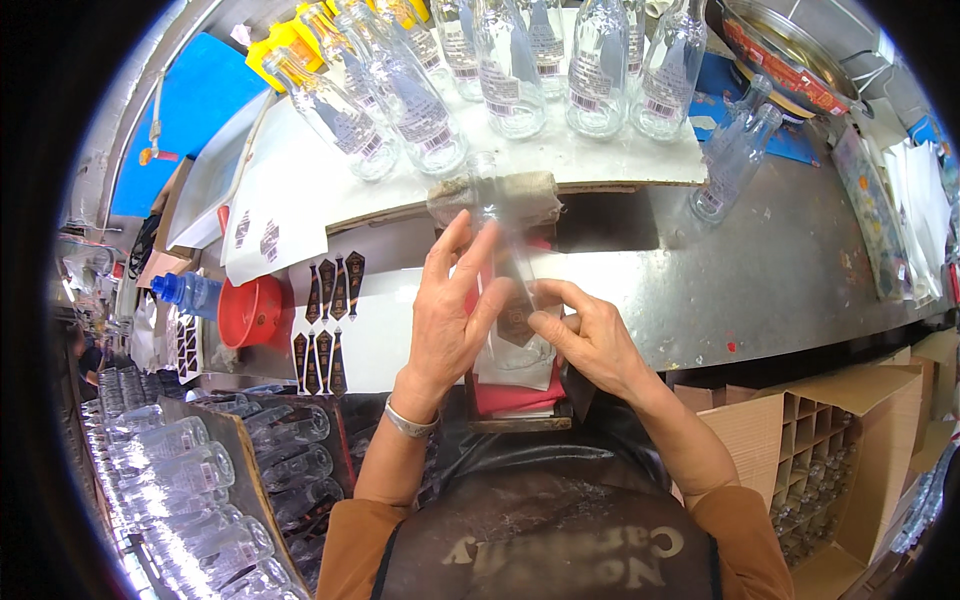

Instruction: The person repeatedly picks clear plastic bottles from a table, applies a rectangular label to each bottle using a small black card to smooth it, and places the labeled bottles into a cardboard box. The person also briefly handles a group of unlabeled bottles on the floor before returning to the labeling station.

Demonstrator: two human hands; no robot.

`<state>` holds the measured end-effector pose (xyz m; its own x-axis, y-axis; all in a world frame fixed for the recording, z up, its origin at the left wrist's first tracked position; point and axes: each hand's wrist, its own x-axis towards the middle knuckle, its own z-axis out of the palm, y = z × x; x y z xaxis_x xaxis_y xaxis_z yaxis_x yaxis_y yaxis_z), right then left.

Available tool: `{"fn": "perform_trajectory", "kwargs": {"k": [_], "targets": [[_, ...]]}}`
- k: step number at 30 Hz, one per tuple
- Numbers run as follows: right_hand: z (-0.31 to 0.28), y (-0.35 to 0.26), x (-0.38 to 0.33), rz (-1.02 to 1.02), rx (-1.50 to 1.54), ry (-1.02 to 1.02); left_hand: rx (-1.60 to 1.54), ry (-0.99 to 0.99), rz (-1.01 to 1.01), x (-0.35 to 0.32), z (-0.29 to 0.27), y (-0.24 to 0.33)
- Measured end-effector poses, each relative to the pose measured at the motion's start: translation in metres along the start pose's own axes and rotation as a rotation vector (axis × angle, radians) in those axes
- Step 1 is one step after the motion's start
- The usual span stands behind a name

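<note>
A clear glass bottle [510, 255] lies in front of me, its neck across a rolled beige cloth [537, 197] and its base towards me. On its upper side is a dark tie-shaped label [516, 322]. My left hand [448, 315] rests along the bottle's left side, fingers stretched out and apart, the thumb near the label's upper part. From the right, my right hand [597, 343] has its fingers curled and its thumb and forefinger together at the label's right edge. Red material [515, 398] shows under the bottle's base.
Several upright bottles [597, 85] stand along the white board [350, 205] at the back. Loose tie-shaped labels [325, 325] lie at left beside a red bowl [250, 310]. Stacked bottles [180, 460] fill the lower left; a divided carton [870, 440] stands lower right.
</note>
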<state>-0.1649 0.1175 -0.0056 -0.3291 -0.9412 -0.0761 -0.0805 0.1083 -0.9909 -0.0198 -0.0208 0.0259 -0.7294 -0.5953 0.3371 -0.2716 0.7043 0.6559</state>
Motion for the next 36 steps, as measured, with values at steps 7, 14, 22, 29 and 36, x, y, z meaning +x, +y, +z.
{"fn": "perform_trajectory", "kwargs": {"k": [7, 14, 22, 29, 36], "targets": [[-0.014, 0.028, 0.009, 0.138, 0.280, 0.105, -0.033, 0.016, 0.000, 0.000, 0.000, 0.001], [-0.043, 0.022, 0.039, -0.020, 0.714, 0.362, -0.200, 0.081, -0.025, -0.005, 0.013, -0.010], [-0.040, -0.060, 0.098, -0.560, -0.479, 0.169, -0.357, 0.094, -0.093, -0.007, 0.016, -0.009], [-0.034, -0.069, 0.102, -0.611, -0.555, 0.127, -0.373, 0.108, -0.104, -0.007, 0.017, -0.008], [-0.014, -0.060, 0.043, -0.904, -0.650, -0.071, -0.806, 0.162, -0.394, -0.011, 0.008, -0.018]]}}
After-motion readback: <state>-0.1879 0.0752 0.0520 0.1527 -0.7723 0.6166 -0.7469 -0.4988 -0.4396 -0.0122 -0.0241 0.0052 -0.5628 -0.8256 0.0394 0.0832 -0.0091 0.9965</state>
